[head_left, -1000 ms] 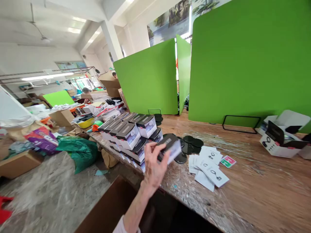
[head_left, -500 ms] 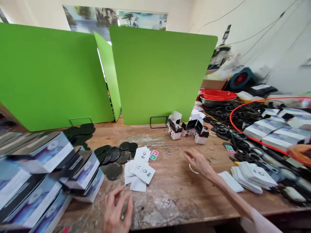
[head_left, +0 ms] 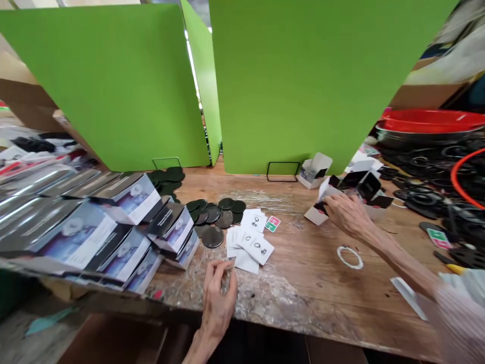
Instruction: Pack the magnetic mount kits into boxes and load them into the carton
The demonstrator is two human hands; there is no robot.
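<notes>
The right hand point(head_left: 346, 215) reaches far right and grips a small open box point(head_left: 322, 207). The left hand point(head_left: 217, 293), fingers curled, touches the white cards point(head_left: 250, 242) just ahead.

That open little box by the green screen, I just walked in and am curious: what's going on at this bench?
A person works at a wooden bench. Their right hand grips an open white-and-black small box near the green divider. Their left hand rests by the white leaflets, beside black discs. Closed boxes are stacked at the left.
</notes>
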